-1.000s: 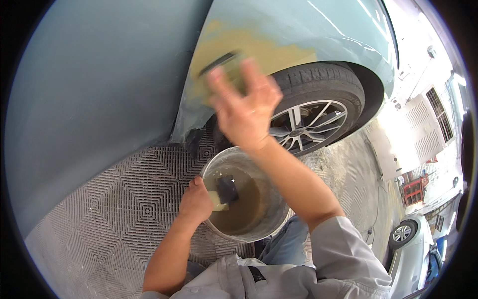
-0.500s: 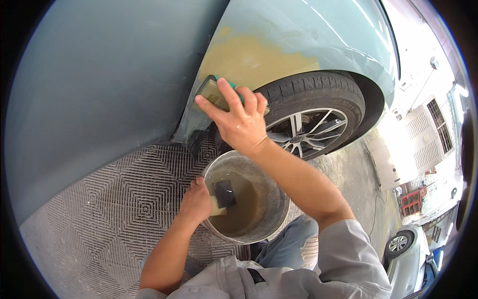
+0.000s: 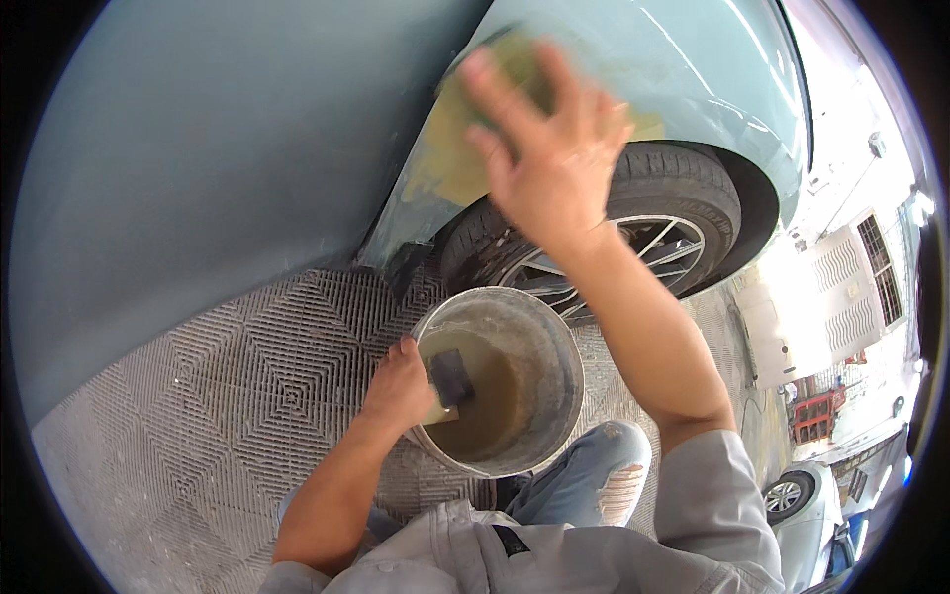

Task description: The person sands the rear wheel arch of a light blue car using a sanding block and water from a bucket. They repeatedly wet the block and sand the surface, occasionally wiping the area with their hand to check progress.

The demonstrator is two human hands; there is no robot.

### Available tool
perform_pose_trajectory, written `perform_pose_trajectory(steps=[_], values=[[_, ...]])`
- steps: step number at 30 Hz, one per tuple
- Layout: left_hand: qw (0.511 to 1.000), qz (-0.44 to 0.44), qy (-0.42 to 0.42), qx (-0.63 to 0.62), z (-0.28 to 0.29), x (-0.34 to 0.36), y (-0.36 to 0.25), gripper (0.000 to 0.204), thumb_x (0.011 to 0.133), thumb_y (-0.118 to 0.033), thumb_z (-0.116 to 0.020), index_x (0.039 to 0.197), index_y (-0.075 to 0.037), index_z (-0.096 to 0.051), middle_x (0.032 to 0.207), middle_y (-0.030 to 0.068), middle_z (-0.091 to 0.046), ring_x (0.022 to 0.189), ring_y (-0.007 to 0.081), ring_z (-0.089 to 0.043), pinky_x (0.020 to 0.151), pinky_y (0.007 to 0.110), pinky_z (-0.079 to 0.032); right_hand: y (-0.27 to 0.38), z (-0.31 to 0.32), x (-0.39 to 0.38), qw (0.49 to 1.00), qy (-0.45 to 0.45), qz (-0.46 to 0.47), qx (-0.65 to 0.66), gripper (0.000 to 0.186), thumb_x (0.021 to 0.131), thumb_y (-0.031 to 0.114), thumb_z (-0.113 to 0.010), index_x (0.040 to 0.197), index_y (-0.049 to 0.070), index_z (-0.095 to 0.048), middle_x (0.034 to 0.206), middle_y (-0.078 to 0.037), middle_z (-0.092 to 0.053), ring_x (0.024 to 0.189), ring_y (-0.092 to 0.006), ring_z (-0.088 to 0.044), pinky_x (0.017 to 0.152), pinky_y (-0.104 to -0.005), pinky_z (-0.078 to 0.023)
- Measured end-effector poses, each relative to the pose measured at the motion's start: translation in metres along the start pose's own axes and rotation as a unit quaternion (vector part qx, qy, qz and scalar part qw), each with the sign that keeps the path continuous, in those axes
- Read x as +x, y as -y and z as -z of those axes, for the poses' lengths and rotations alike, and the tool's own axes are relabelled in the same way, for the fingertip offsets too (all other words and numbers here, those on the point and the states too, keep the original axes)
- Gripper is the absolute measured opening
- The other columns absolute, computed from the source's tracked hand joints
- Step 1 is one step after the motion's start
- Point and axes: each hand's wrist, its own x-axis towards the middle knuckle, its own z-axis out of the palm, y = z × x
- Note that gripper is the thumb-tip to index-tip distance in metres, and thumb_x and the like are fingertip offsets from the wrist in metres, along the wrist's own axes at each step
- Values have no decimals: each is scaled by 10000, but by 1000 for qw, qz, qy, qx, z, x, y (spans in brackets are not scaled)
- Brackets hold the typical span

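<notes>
My right hand (image 3: 559,163), smeared by motion, presses a sanding block (image 3: 517,61) against the car's front fender (image 3: 683,59). The block is blurred, greenish and yellowish. Under and around it lies a tan filler patch (image 3: 450,148) on the pale blue-green paint. My left hand (image 3: 398,386) is closed over the left rim of a grey bucket (image 3: 577,386), which holds murky brown water (image 3: 485,421). Inside the bucket, beside my left fingers, are a dark rectangular piece (image 3: 452,378) and a pale yellow piece (image 3: 440,411); whether my fingers touch the yellow one I cannot tell.
The car's grey-blue door (image 3: 218,148) fills the left, bordering the fender. A tire (image 3: 683,183) with a spoked wheel sits just beyond the bucket. Below is ribbed floor grating (image 3: 247,386). Another car (image 3: 807,515) and a red rack (image 3: 816,416) stand at the right.
My right hand has moved up and to the right over the filler patch with the block. My left hand stays on the bucket rim. The view has shifted slightly.
</notes>
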Motion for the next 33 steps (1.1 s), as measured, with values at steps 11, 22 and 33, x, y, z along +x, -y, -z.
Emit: perform_pose_trajectory(steps=[11, 22, 33], values=[[999, -30, -16, 36, -4, 2, 5, 570, 806, -27, -518, 1306, 158, -315, 1173, 333, -509, 1082, 451, -546, 953, 454, -461, 3, 0, 3, 1000, -19, -23, 0, 618, 702, 206, -777, 1260, 402, -598, 1326, -99, -455, 1089, -351, -469, 892, -490, -382], [1000, -17, -14, 15, -4, 2, 4, 563, 807, -27, -534, 1299, 148, -325, 1187, 325, -508, 1090, 442, -546, 949, 455, -463, -10, 12, 30, 998, -62, 5, -5, 562, 724, 233, -763, 1260, 318, -617, 1338, -134, -441, 1119, -368, -451, 926, -495, -371], [999, -18, -10, 32, -4, 1, 3, 564, 807, -23, -537, 1298, 147, -318, 1181, 317, -511, 1083, 437, -551, 949, 446, -466, -20, 18, 44, 991, -130, -37, 14, 514, 716, 233, -751, 1201, 346, -621, 1311, -131, -428, 1067, -407, -434, 837, -513, -395]])
